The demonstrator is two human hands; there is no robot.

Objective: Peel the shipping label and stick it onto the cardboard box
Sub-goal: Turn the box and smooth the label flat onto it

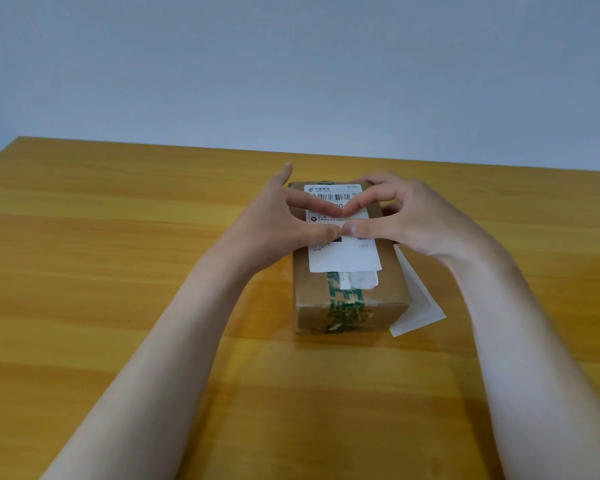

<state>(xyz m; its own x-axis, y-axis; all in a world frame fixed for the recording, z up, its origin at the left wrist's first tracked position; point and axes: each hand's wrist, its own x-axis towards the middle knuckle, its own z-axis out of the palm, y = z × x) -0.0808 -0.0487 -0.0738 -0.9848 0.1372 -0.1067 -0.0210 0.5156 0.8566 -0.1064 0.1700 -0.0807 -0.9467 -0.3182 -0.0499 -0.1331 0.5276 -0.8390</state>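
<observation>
my forearms come up from the bottom corners of the frame over the wooden table (118,271). nearest me, just below centre, the front face of the cardboard box (350,289) shows green printed tape (347,306) running up onto its top. at the box's right side a white backing sheet (418,306) lies flat on the table, partly tucked behind the box. a little further up, the shipping label (343,258) lies on top of the box, its lower edge overlapping an older white sticker (362,280). my left hand (274,226) and right hand (413,220) rest on the label's middle, fingers spread, holding nothing: thumb tips touch and forefinger tips meet above them, pressed flat on the paper. the label's barcode end shows beyond my fingers near the box's far edge. past that, the table ends at a plain pale wall (291,64) filling the upper frame.
</observation>
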